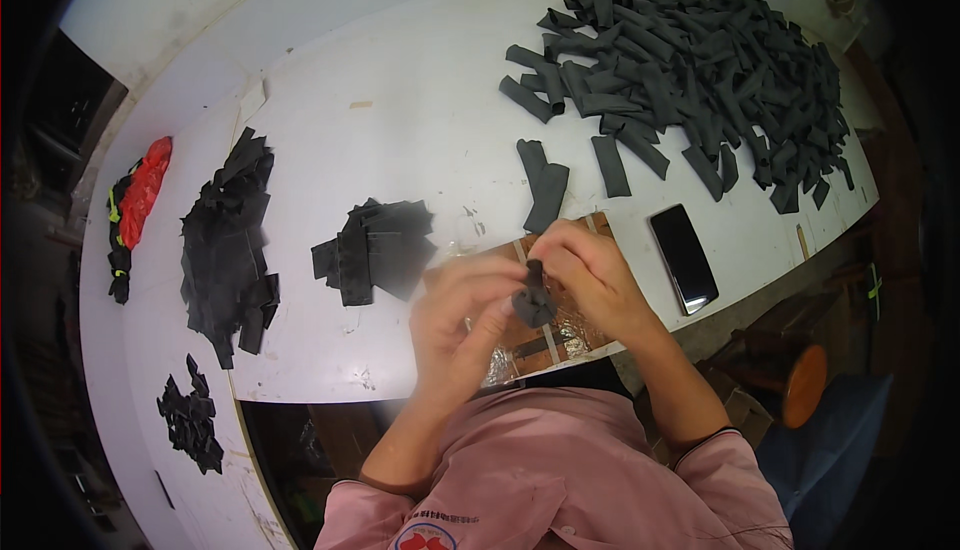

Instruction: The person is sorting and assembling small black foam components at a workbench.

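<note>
Between my two hands is a dark grey fabric tube (534, 308), bunched and partly folded at its top. My left hand (462, 318) has its thumb and fingers closed on the tube's left side. From the other side, my right hand (592, 275) pinches the upper end, where a narrow dark strip sticks up. Both hands are above a brown board (597, 227) wrapped in clear tape at the table's front edge. Just beyond my fingers, two grey fabric tubes (545, 195) lie overlapping. Left of my left hand is a small stack of flat black fabric pieces (372, 250).
A big heap of grey fabric tubes (690, 80) covers the far right of the white table (330, 150). A black phone (684, 258) lies right of the board. To the left are a taller black fabric pile (228, 250), small black scraps (190, 418) and a red-and-black bundle (140, 205).
</note>
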Available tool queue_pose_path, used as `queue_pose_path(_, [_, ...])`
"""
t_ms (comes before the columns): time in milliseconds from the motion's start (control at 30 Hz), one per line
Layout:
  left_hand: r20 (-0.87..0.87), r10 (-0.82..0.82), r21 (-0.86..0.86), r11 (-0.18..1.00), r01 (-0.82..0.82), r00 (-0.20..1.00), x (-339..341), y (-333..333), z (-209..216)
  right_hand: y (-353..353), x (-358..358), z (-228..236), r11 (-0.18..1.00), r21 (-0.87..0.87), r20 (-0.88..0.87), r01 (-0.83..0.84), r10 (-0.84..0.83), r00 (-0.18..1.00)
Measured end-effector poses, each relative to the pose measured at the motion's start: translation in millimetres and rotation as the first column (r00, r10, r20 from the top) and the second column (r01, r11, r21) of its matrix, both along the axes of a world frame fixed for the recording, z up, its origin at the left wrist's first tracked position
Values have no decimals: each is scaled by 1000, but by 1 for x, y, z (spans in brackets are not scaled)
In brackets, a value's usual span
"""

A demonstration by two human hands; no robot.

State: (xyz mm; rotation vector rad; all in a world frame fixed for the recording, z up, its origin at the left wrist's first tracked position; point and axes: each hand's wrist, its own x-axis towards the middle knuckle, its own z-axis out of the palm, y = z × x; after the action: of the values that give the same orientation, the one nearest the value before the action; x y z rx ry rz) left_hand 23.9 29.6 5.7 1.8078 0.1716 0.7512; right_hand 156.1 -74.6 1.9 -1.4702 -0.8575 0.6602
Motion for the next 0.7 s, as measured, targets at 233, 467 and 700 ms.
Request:
queue_pose_path(233, [155,170,-598,801,-45,973,-8,-15,-6,-5,-6,30,986,-122,873,-117,163,459])
queue_pose_path(467, [122,-126,-610,773,175,984,3,-14,-5,-11,-8,-4,994,-78,734,-80,112,669])
queue_pose_path(700, [-28,-257,-378,897,228,966,19,-5,-6,-10,-4,-53,988,93,656,-126,34,754])
